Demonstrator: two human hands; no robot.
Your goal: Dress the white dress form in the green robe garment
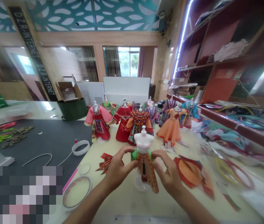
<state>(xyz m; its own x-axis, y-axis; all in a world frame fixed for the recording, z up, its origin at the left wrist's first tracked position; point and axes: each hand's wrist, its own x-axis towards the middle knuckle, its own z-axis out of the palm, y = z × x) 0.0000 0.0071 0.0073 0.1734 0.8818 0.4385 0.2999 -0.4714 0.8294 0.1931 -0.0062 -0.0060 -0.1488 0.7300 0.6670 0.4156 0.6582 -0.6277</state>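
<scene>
In front of me a small white doll mannequin (143, 140) stands upright on a clear round base (142, 183). A green and orange doll garment (147, 172) with patterned trim is around its waist and hangs down in front. My left hand (123, 161) pinches the garment's left side between thumb and fingers. On the opposite side my right hand (165, 166) grips the garment near the waist, its fingertips partly hidden. An orange fabric piece with red trim (187, 171) lies right of my right hand. Beside my left hand is a red patterned scrap (105, 161).
Several dressed mannequins stand behind, among them one in a pink robe (99, 121) and one in an orange dress (171, 126). A tape roll (88, 186) lies at left, blurred scissors (236, 171) at right. A ruler (141, 218) lies along the front. A green round container (72, 109) stands farther back.
</scene>
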